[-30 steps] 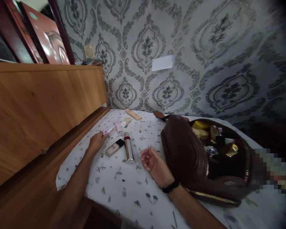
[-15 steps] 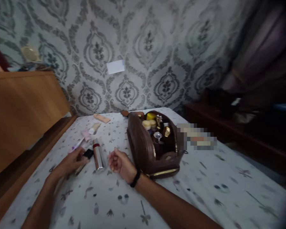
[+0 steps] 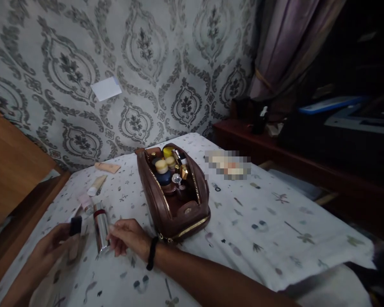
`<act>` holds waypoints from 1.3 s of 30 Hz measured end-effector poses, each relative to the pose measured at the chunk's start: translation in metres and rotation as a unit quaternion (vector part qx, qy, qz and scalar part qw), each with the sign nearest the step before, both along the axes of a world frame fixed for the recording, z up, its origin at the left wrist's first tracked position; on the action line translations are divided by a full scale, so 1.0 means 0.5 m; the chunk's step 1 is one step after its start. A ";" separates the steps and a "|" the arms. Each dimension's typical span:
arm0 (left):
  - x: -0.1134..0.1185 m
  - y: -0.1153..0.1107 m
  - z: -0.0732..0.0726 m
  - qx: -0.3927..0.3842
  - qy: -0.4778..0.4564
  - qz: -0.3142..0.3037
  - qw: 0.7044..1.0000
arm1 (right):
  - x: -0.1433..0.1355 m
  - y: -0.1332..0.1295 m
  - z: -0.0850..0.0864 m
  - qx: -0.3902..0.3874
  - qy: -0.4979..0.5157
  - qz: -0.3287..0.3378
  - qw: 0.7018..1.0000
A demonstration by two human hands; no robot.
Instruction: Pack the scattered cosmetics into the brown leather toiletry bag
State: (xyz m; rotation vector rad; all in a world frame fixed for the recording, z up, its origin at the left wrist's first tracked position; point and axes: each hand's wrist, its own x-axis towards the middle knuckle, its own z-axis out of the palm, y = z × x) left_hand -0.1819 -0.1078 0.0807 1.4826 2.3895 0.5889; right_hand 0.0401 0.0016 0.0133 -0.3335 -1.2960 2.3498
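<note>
My left hand (image 3: pixel 53 245) is closed around a small bottle with a black cap (image 3: pixel 75 226), just above the patterned cloth. A silver tube with a dark red band (image 3: pixel 101 228) lies between my two hands. My right hand (image 3: pixel 126 238), with a black band at the wrist, is beside its lower end. The fingers there are curled in, and nothing shows in them; whether they touch the silver tube I cannot tell. Behind my right hand stands a brown makeup bag (image 3: pixel 147 183), unzipped. Inside it are round cream-lidded jars (image 3: pixel 161 166), a yellow item (image 3: pixel 168 152) and several gold-topped pieces.
Left of the bag lie a peach tube (image 3: pixel 107 167), a beige tube (image 3: pixel 97 186) and a pink tube (image 3: pixel 85 203). A blurred-out item (image 3: pixel 228 165) lies to the bag's right. Wooden furniture (image 3: pixel 16 162) borders the left side; a dark red ledge (image 3: pixel 240 134) runs along the right.
The view has turned right, so everything appears further left. My right hand has come closer to the silver tube. My left hand has lifted the black-capped bottle more upright.
</note>
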 end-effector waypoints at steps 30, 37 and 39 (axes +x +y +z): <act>0.180 0.049 0.013 0.294 -0.279 -0.094 0.909 | 0.001 0.000 0.007 -0.178 0.041 -0.003 0.983; 0.191 0.047 0.020 0.285 -0.251 -0.087 0.921 | 0.003 0.002 0.010 -0.189 0.036 -0.002 0.981; 0.197 0.045 0.026 0.264 -0.225 -0.093 0.933 | 0.002 0.001 0.010 -0.196 0.034 -0.008 0.980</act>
